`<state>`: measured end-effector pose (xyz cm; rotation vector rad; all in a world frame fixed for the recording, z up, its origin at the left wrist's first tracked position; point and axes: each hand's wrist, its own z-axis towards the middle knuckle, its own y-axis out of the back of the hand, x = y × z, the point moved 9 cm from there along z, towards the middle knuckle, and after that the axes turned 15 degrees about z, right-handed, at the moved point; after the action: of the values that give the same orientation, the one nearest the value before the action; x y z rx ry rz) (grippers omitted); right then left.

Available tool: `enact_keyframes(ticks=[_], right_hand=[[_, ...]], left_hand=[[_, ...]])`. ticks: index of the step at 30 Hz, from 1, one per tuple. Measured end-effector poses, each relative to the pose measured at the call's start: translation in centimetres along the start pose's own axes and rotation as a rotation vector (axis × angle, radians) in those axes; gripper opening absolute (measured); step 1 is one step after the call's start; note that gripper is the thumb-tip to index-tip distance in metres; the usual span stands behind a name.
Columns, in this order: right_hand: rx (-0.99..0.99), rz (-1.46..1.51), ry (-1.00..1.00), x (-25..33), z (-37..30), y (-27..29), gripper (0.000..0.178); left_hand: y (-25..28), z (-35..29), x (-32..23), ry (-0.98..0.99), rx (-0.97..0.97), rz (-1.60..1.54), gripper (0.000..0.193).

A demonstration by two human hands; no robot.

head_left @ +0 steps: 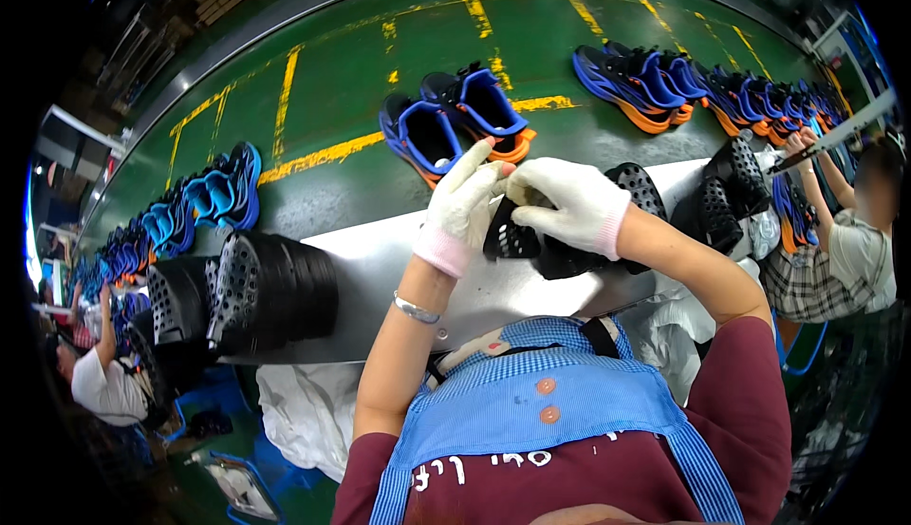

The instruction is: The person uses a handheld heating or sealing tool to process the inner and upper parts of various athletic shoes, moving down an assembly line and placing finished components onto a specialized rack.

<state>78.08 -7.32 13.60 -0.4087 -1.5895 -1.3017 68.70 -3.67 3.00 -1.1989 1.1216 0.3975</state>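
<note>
Metal bench (pixel 375 254), L hand (pixel 460 204) & R hand (pixel 567 204) close tog. nr part-hidden blk item (pixel 512 240), grip unclear

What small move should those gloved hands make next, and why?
Perhaps bring the left hand to the left edge of the black piece with white marks, to steady it: the right hand arches over that piece, while a left finger points away, toward the blue-and-orange shoes. Whether the right hand's fingers grip it is hidden.
</note>
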Motion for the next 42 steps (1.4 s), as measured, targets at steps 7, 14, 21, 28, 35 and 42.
enact_keyframes(ticks=[7,14,21,28,35,42], right_hand=[[0.136,-0.194,0.070,-2.6,2.7,-4.7,0.014],[0.242,-0.208,-0.235,-6.7,2.6,-5.1,0.021],[-0.046,-0.248,-0.157,-4.7,2.2,-0.9,0.033],[-0.158,0.075,-0.261,-3.0,0.2,1.3,0.071],[-0.015,0.121,-0.220,-2.3,0.1,-0.4,0.059],[0.071,-0.109,-0.218,-1.0,1.3,-2.7,0.050]], left_hand=[[2.2,-1.7,0.9,-0.074,-0.029,-0.045,0.052],[2.1,-1.4,5.6,-0.033,0.128,0.685,0.051],[4.7,-0.9,4.0,-0.009,-0.189,0.353,0.035],[-4.2,-2.3,-3.3,-0.275,-0.032,0.187,0.049],[-1.8,-2.0,-2.5,-0.137,-0.178,-0.017,0.051],[1.6,-2.7,-3.3,-0.220,-0.242,-0.093,0.041]])
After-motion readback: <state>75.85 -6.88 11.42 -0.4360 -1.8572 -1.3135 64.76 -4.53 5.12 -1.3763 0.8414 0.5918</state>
